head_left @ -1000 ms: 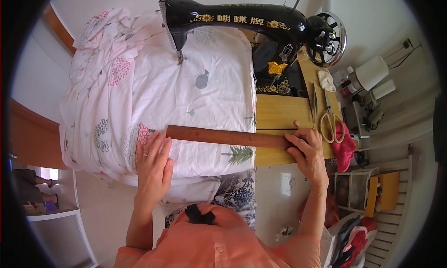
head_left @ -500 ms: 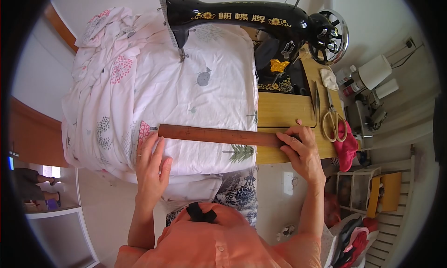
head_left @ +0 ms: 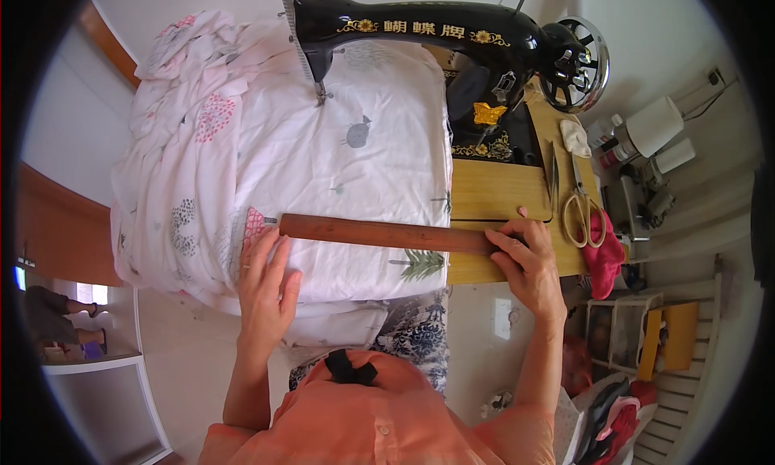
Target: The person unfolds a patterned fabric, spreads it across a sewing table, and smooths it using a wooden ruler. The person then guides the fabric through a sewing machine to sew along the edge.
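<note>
A reddish-brown wooden ruler [head_left: 387,232] lies across white printed fabric [head_left: 323,174], its right part over the wooden sewing table [head_left: 492,186]. My right hand [head_left: 529,259] grips the ruler's right end between thumb and fingers. At the other end, my left hand [head_left: 268,283] rests on the fabric with fingers stretched out, the fingertips at the ruler's corner. Behind the ruler stands a black sewing machine [head_left: 420,25] with gold decoration, and the fabric lies beneath its needle end.
Scissors [head_left: 580,211] with pale handles lie on the table's right side, beside slim metal tweezers [head_left: 552,178] and a red cloth [head_left: 604,259]. Bunched fabric [head_left: 173,166] is heaped at the left. A wooden box [head_left: 670,336] sits low at the right. Another person's legs [head_left: 69,320] show far left.
The whole view has shifted very slightly. Both hands and the ruler keep their places on the fabric and table.
</note>
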The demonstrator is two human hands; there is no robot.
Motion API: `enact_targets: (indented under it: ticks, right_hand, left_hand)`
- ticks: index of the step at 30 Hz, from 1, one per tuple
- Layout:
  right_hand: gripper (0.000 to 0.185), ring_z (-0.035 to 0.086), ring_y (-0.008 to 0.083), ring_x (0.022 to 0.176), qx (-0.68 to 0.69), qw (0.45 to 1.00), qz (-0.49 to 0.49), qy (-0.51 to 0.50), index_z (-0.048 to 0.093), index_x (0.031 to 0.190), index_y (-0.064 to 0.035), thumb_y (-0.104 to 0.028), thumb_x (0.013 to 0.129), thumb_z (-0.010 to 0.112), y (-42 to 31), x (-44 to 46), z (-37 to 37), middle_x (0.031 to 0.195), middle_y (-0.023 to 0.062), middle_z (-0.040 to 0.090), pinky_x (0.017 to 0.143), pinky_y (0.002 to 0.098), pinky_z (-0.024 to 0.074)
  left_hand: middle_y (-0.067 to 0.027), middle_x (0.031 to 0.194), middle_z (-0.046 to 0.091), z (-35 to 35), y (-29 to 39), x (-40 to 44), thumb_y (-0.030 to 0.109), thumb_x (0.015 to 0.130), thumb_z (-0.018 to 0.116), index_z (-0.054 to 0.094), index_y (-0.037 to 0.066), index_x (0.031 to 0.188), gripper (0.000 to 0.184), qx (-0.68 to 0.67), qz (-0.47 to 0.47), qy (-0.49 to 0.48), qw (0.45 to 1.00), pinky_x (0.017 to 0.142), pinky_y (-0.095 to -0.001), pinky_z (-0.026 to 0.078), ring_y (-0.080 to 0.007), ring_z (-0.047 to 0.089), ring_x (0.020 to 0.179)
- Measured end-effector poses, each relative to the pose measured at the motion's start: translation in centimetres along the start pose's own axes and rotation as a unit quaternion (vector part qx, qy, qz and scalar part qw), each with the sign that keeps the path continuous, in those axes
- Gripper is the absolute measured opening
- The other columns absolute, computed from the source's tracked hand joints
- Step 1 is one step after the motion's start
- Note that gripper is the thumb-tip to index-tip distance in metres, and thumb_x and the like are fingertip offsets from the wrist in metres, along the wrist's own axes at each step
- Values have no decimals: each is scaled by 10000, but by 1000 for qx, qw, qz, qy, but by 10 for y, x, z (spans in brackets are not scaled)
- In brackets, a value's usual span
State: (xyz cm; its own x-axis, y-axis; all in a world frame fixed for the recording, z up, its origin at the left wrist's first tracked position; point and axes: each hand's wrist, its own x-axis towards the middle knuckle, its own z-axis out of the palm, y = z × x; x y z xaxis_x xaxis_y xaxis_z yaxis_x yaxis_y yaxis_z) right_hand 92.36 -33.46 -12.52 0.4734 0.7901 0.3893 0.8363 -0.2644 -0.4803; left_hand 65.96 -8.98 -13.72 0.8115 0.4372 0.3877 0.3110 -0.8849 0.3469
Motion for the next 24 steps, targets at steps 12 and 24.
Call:
enact_targets:
  ticks: [12, 24]
  right_hand:
    - [341, 519, 305, 872, -11, 1000, -22, 10, 674, 964, -52, -1, 628, 691, -2, 2, 0, 895, 94, 541, 1005, 478, 382]
    - [364, 508, 295, 898, -35, 998, -43, 2, 672, 966, -62, -19, 606, 703, -9, 0, -3, 928, 89, 544, 848, 415, 404]
  left_hand:
    - [-173, 1283, 481, 0, -3, -2, 147, 820, 611, 538, -26, 1211, 434, -2, 7, 26, 1000, 1037, -481, 313, -344, 458, 1204]
    - [-165, 1272, 481, 1, -4, -5, 162, 807, 633, 546, -31, 1171, 421, -14, 5, 31, 999, 1032, -486, 309, -333, 441, 1224]
